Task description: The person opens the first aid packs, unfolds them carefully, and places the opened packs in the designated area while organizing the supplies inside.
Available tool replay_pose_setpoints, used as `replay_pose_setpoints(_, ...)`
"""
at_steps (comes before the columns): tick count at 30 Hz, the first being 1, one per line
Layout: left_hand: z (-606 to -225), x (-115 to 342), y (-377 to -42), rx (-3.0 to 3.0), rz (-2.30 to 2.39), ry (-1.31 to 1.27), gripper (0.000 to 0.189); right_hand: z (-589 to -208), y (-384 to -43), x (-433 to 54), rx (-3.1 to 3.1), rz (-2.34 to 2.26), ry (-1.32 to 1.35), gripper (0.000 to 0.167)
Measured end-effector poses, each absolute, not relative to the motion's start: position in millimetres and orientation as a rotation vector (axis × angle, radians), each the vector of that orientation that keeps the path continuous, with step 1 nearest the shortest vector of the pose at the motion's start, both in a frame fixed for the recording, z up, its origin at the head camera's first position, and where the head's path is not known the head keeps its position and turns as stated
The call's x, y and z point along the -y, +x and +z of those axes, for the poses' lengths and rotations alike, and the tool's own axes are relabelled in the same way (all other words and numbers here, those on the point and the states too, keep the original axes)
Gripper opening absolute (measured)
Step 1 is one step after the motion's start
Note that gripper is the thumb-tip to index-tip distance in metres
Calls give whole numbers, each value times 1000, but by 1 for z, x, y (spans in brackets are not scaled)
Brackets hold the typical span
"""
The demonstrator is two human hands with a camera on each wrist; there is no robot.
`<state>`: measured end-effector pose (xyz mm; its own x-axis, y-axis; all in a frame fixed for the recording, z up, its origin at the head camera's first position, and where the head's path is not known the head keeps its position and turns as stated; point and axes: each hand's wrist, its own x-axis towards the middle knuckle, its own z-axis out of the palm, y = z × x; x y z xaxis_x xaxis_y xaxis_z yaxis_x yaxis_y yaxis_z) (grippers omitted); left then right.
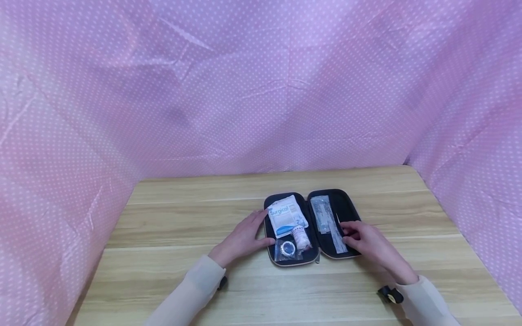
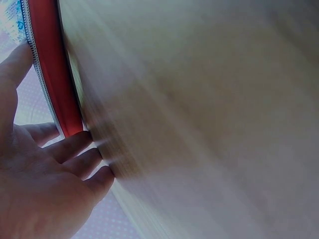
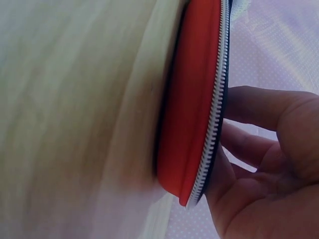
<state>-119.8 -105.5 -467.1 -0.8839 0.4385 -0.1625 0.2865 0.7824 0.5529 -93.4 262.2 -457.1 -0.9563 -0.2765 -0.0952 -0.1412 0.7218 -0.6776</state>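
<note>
A small zippered case [image 1: 313, 226], red outside and black inside, lies unfolded flat on the table. Its left half holds a white packet marked "Surgical" [image 1: 285, 214], a white roll in clear wrap [image 1: 301, 237] and a round tape roll in a clear bag [image 1: 287, 248]. In the right half are clear and silvery sachets [image 1: 322, 213]. My left hand [image 1: 243, 237] rests spread along the case's left edge, touching the red side [image 2: 52, 64]. My right hand [image 1: 371, 240] reaches over the right rim, bent fingertips by a thin pale stick [image 1: 337, 218]; I cannot tell whether they pinch it.
The wooden table [image 1: 175, 217] extends on both sides of the case. Pink dotted cloth [image 1: 261, 99] hangs behind it and at both sides. A zip pull [image 1: 317, 259] hangs at the case's front, near the fold. Dark wrist devices [image 1: 390, 295] sit at the cuffs.
</note>
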Motion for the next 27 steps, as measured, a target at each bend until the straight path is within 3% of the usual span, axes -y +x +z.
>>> replay_pose_setpoints(27,-465,105,-120,-2678,779,544,94,-454,-88,-254,-2978,-1070,-267,38)
